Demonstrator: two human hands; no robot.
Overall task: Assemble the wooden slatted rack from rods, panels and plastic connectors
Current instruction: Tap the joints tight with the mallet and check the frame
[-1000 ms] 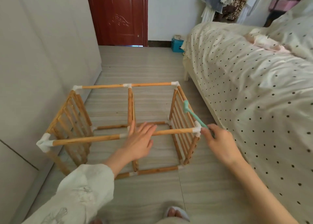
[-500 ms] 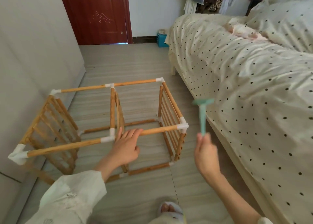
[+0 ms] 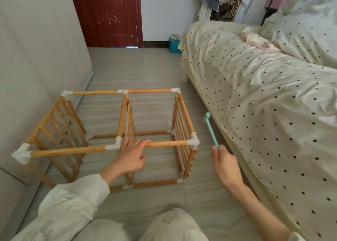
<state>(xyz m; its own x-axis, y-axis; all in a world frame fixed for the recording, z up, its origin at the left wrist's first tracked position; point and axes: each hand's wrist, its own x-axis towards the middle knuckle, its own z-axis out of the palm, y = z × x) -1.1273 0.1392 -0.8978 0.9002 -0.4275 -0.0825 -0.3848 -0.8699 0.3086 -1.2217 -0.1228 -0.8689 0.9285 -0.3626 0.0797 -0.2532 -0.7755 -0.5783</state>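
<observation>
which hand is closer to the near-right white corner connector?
Right. The right hand holds the mallet just beside the connector; the left hand rests further along the top rod.

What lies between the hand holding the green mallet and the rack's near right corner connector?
Nothing: in the head view only bare floor shows between the right hand, which grips the green mallet, and the white corner connector.

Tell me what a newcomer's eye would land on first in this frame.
The wooden slatted rack stands on the floor at centre left, its rods joined by white plastic connectors, with the left hand resting on its near top rod. To its right, the right hand holds a small mint-green mallet raised beside the corner connector. A bed with dotted cream bedding fills the right side.
</observation>
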